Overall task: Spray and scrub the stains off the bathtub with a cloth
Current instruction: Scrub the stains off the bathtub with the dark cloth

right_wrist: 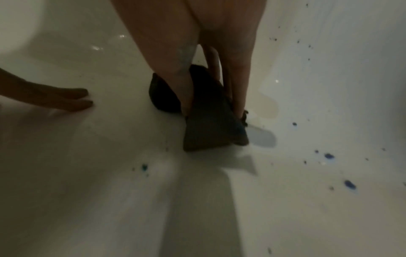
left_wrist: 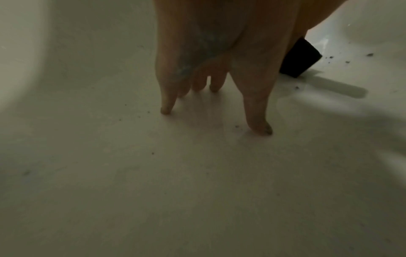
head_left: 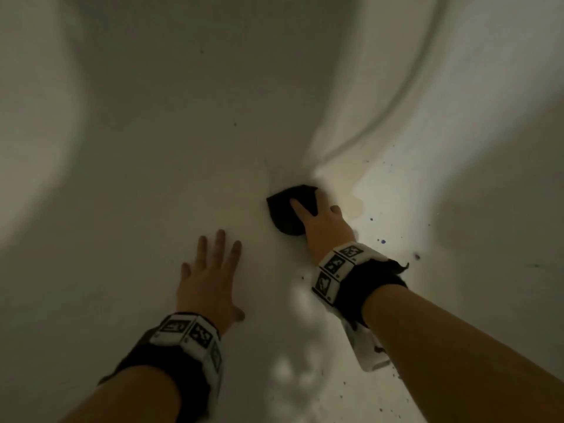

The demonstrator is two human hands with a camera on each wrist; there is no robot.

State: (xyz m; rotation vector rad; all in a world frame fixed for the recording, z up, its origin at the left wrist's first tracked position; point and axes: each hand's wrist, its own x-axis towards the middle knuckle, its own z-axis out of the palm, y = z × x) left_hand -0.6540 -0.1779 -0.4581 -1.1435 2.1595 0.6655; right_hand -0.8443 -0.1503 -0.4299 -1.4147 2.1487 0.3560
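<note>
Cloth: my dark cloth (head_left: 288, 210) is lying on the bathtub (head_left: 152, 148) floor under my right hand (head_left: 325, 222), ahead and to the right of my left hand (head_left: 207, 279), well apart from it.
Right hand: I am pressing the cloth down with spread fingers (right_wrist: 175, 81) lying fairly straight over it, not curled round it.
Left hand: I am resting it flat on the tub floor, fingers straight, holding nothing.
Cloth axis: it is folded into a rough wedge, pointing away from my wrist; its long axis is running along my fingers.
Stains: blue specks (right_wrist: 349, 184) and a yellowish patch (head_left: 354, 206) are sitting just right of the cloth.
</note>
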